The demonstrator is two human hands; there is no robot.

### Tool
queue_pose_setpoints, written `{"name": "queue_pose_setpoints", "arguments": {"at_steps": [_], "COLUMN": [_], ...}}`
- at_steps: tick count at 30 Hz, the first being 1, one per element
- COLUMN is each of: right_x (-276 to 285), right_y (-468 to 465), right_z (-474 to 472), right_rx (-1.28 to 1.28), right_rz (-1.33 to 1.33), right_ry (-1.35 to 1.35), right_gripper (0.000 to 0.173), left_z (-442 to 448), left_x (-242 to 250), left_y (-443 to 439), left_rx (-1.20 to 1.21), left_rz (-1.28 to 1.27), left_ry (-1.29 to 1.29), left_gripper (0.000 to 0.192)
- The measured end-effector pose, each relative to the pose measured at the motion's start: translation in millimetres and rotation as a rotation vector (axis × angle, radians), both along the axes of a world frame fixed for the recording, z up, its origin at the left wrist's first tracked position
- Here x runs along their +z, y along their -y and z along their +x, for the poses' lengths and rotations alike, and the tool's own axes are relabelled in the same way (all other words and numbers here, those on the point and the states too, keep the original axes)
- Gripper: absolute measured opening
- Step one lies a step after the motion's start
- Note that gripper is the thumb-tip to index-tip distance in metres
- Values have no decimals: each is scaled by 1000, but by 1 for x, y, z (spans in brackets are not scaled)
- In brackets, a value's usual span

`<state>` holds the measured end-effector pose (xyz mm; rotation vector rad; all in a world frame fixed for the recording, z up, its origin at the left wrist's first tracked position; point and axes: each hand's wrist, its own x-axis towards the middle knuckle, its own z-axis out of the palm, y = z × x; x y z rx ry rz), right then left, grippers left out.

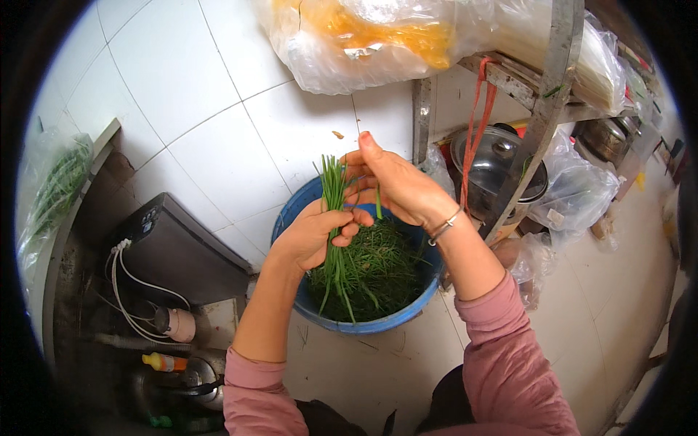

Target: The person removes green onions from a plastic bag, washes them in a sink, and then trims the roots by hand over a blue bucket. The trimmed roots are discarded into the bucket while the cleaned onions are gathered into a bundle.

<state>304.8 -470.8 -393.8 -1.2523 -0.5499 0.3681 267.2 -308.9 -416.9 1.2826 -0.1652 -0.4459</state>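
Note:
Over a blue plastic tub [364,327], my left hand [322,231] grips a bunch of green garlic chives [334,185]. Its cut ends point up and away, and the long leaves hang down over the tub's inside. My right hand [390,182] is just right of the bunch, fingers spread and curved, thumb raised. A single green leaf [379,203] hangs below its palm; whether the fingers touch it I cannot tell. Loose green trimmings [390,261] fill the tub. A small brown scrap [338,134] shows against the white tiles beyond my hands.
A metal rack [553,109] bearing plastic-wrapped goods [360,49] stands beyond and right, a red strap [477,125] hanging from it. Near it sit a glass-lidded pot [496,163] and plastic bags [578,185]. Leftward are a dark grey appliance [180,256], a kettle [204,381] and bagged greens [60,185].

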Motion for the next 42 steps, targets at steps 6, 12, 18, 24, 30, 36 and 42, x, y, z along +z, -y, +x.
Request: {"name": "queue_pose_setpoints", "arguments": {"at_steps": [6, 12, 18, 24, 30, 36, 42], "right_x": [-1, -12, -12, -3, 3, 67, 178], "right_y": [14, 21, 23, -1, -19, -52, -101], "right_z": [13, 14, -1, -11, -45, -99, -125], "right_rx": [-91, -222, -398, -570, -335, -176, 138], "right_rz": [65, -347, -469, -585, -477, -726, -751], "right_ry": [-126, 398, 546, 505, 156, 38, 240], "right_gripper": [75, 50, 12, 5, 6, 9, 15], "left_z": [7, 16, 26, 7, -65, -193, -341], "left_x": [-4, -8, -3, 33, 124, 284, 450], "left_y": [-11, -17, -30, -37, -58, -109, -133], "left_rx": [-67, -109, -179, 61, 405, 833, 1241], "left_rz": [-88, -162, -335, -327, -230, 310, 519], "left_ry": [-55, -103, -139, -34, 98, 155, -93], "left_gripper": [29, 24, 16, 15, 17, 25, 31]}}
